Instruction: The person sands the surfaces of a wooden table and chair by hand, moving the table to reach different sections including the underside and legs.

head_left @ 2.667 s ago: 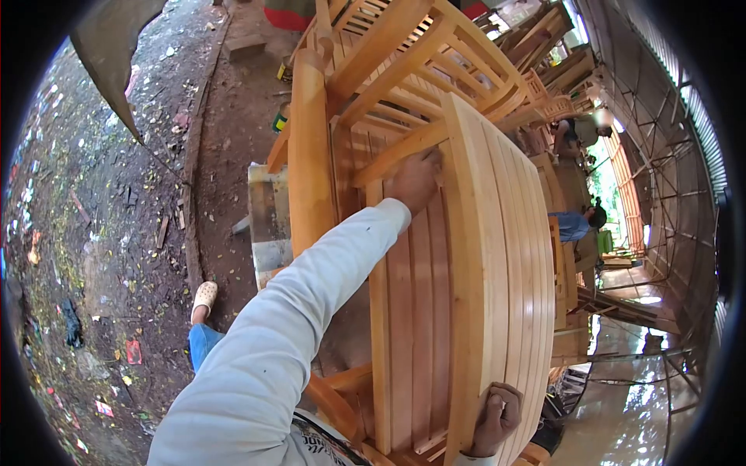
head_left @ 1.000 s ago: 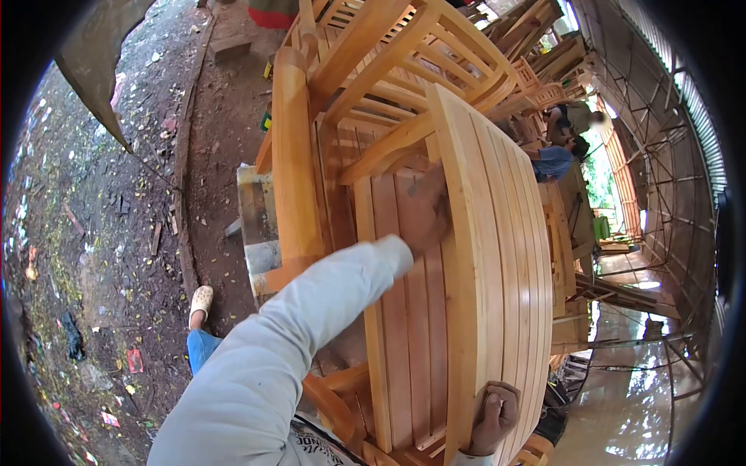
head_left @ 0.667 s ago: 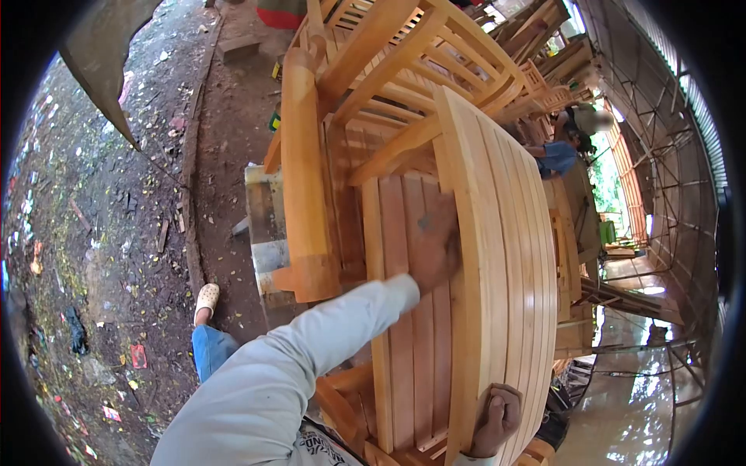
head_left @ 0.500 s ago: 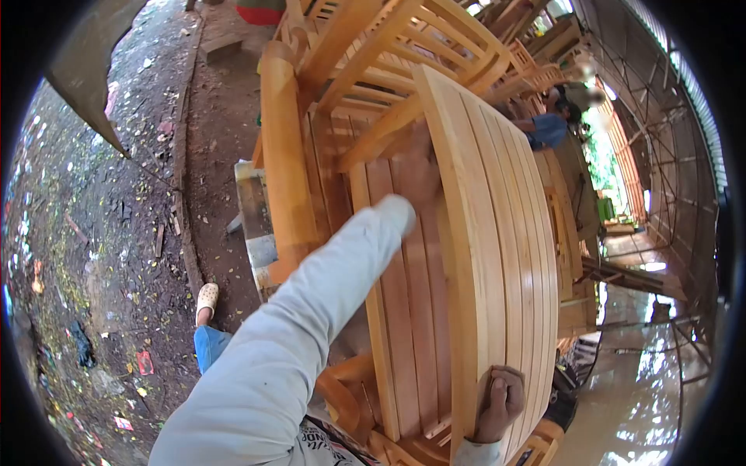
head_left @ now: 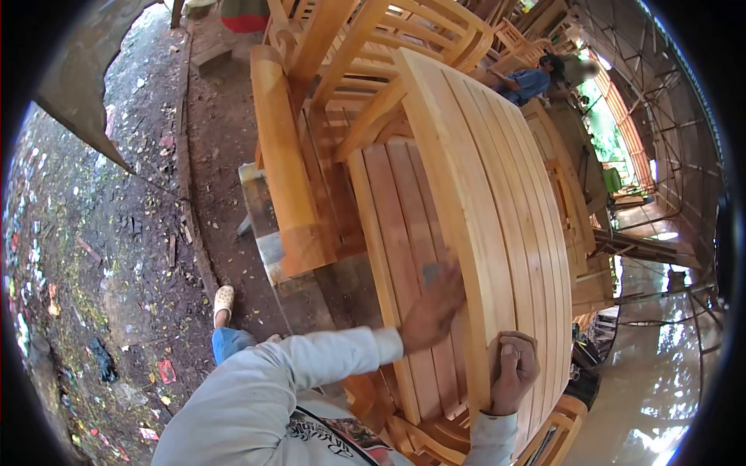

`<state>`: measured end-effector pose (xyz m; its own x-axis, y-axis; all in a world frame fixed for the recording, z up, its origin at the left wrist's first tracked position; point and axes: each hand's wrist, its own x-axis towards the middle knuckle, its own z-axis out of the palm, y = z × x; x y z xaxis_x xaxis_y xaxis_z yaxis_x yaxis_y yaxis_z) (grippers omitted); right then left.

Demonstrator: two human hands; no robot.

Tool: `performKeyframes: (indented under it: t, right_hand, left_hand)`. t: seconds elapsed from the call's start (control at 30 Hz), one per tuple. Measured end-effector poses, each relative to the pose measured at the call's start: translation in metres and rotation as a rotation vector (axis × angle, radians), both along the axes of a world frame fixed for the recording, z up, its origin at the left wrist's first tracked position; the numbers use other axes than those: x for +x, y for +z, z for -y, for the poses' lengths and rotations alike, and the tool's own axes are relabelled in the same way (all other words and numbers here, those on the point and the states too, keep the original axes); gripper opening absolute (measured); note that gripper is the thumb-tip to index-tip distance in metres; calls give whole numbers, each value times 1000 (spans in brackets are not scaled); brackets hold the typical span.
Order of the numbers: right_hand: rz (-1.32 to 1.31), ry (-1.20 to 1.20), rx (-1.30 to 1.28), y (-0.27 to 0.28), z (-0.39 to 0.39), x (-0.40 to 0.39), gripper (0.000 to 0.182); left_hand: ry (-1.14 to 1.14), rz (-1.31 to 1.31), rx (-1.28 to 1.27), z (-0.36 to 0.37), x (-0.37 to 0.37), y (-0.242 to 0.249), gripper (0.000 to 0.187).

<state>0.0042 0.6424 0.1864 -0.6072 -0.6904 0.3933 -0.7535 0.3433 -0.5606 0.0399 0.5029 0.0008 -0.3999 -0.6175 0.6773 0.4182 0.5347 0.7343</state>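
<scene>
My left hand (head_left: 437, 309), blurred by motion, reaches over the reddish slatted seat (head_left: 400, 225) of a wooden bench. Under its fingers a small blue-grey patch, which looks like a piece of sandpaper (head_left: 430, 272), lies against the slats. My right hand (head_left: 514, 371) is curled into a fist and leans on the pale slatted panel (head_left: 497, 210) that rises beside the seat. Its wrist crosses the panel's near edge. Whether anything is inside those curled fingers is hidden.
A thick rounded wooden armrest (head_left: 287, 163) stands left of the seat, with more slatted furniture (head_left: 404, 31) behind. A person in blue (head_left: 531, 81) is farther back. Littered ground (head_left: 116, 256) and a foot in a pale clog (head_left: 224, 303) show at the left.
My left hand has drawn back along the seat, from its far end toward me. My right hand stays on the panel. The view has shifted slightly.
</scene>
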Motion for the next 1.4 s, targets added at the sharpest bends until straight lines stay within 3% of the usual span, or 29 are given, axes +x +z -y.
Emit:
performKeyframes:
  t: [0.03, 0.17, 0.27, 0.3, 0.5, 0.6, 0.7, 0.77, 0.87, 0.97, 1.07, 1.23, 1.3, 1.4]
  right_hand:
    - [1, 4, -3, 0, -1, -1, 12]
    - [63, -8, -51, 3, 0, 5, 12]
    - [26, 33, -85, -1, -10, 0, 12]
    - [-32, 37, -74, 3, -11, 2, 10]
    - [-205, 93, -127, 13, -13, 9, 9]
    - [-231, 111, -223, 19, -15, 17, 10]
    - [-178, 148, -291, 18, -16, 47, 12]
    - [-52, 171, -318, -1, -14, 74, 14]
    - [301, 75, -367, -44, 6, 110, 16]
    - [898, 67, -396, -72, 29, 138, 22]
    - [944, 103, -458, -81, 59, 153, 25]
    - [671, 7, -351, -105, 101, 159, 29]
    - [614, 24, -287, -101, 116, 166, 29]
    - [609, 117, -137, -91, 128, 171, 28]
  left_hand:
    - [-55, 16, -103, -23, 13, -5, 72]
    - [-907, 66, -399, -76, 71, -12, 65]
    - [-1060, 374, -331, -58, 89, 2, 69]
    - [-908, 342, -297, -40, 100, 18, 63]
    - [-605, 619, 278, 8, 124, 29, 36]
    - [-530, 366, 465, 21, 135, 38, 27]
    - [-483, 360, 539, 43, 145, 67, 28]
    - [-545, 205, 740, 50, 145, 78, 27]
    - [-555, 121, 786, 61, 152, 96, 20]
    - [-557, 61, 824, 70, 159, 100, 16]
    - [-562, 49, 856, 84, 167, 99, 15]
    - [-589, 80, 774, 131, 187, 85, 18]
    - [-621, 128, 735, 153, 200, 104, 26]
    - [-762, 488, 414, 205, 218, 118, 44]
